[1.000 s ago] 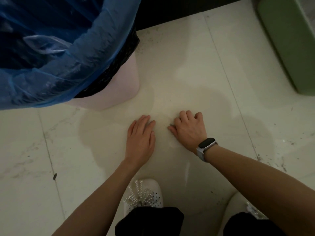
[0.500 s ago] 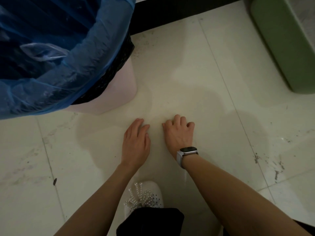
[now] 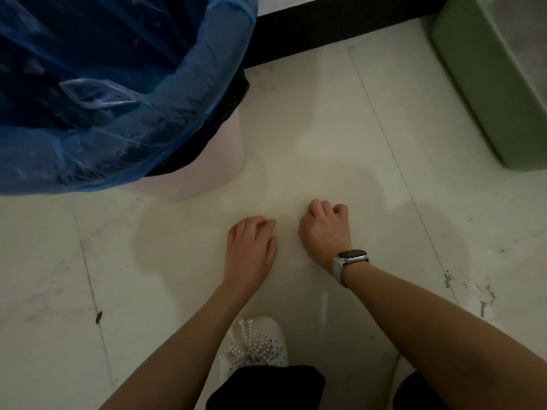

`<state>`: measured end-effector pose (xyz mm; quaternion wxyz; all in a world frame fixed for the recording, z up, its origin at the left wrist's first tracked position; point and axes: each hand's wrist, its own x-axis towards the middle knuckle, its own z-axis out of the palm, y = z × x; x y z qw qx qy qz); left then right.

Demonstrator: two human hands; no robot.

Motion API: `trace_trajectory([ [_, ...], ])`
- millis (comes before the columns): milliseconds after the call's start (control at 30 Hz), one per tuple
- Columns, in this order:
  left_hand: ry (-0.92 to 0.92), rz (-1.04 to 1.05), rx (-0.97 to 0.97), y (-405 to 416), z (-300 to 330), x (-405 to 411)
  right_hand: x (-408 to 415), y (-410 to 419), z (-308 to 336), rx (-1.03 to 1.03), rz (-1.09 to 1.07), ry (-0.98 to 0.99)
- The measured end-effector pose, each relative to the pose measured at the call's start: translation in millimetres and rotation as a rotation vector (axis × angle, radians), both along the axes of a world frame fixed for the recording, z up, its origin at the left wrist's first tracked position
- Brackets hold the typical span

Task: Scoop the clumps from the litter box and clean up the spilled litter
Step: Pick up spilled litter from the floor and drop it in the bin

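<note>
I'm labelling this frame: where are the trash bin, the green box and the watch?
trash bin (image 3: pixel 213 173): head view, on its pale outer wall below the blue liner.
green box (image 3: pixel 485 93): head view, on its near side wall.
watch (image 3: pixel 352 254): head view, on the dark face, right wrist.

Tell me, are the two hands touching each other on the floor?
Apart. The head view shows a strip of bare floor between the left hand and the right hand; both are down by the floor, fingers curled.

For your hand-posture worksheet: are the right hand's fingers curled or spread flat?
Curled. The right hand rests on the floor tile with fingers bent under; whether they hold anything cannot be told.
</note>
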<state>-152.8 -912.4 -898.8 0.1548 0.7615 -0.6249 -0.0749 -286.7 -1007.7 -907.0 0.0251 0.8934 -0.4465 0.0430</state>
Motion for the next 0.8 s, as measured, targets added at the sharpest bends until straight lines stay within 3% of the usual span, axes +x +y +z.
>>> trace_trajectory([
  [167,-0.044,-0.024,-0.029,-15.3,-5.2,-15.1,-32.8,-6.8,7.8,0.075,-0.131,-0.127],
  [267,-0.02,0.064,-0.041,-25.0,-6.5,-21.2,-52.8,-12.1,16.5,0.113,-0.209,-0.185],
  [367,-0.173,0.121,0.072,-32.6,-3.3,-24.7,-61.2,-15.9,19.2,0.11,-0.224,-0.198],
  [500,-0.342,-0.066,0.057,-48.4,-3.5,-17.5,-60.3,-20.7,21.2,0.111,-0.235,-0.239],
  [667,-0.382,-0.361,-0.054,-59.2,-4.4,-28.6,-57.0,-20.2,21.8,0.153,-0.249,-0.262],
  [800,-0.398,-0.426,-0.107,-67.7,-9.4,-42.7,-61.0,-20.7,22.2,0.156,-0.259,-0.269],
])
